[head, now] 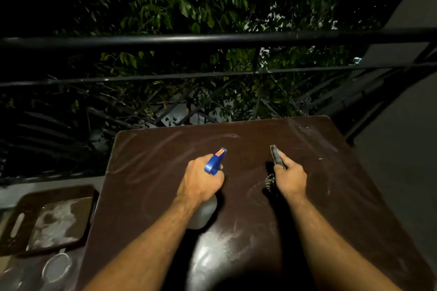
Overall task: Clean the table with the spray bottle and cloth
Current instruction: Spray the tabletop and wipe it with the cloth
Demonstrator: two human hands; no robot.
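A dark brown table (331,196) fills the lower middle of the head view, with pale smears and streaks across its top. My left hand (201,179) grips a spray bottle (216,160) with a blue trigger head pointing away from me; its clear body shows below my wrist. My right hand (292,178) holds a dark cloth (276,156), one end sticking out past my fingers and a striped end hanging below my palm. Both hands hover over the middle of the table, about a hand's width apart.
A brown plastic tray (14,227) with a smeared surface inside sits low at the left, beside a round clear lid (56,267). A black metal railing (212,39) runs behind the table, with leafy branches beyond. A grey wall (402,172) stands at the right.
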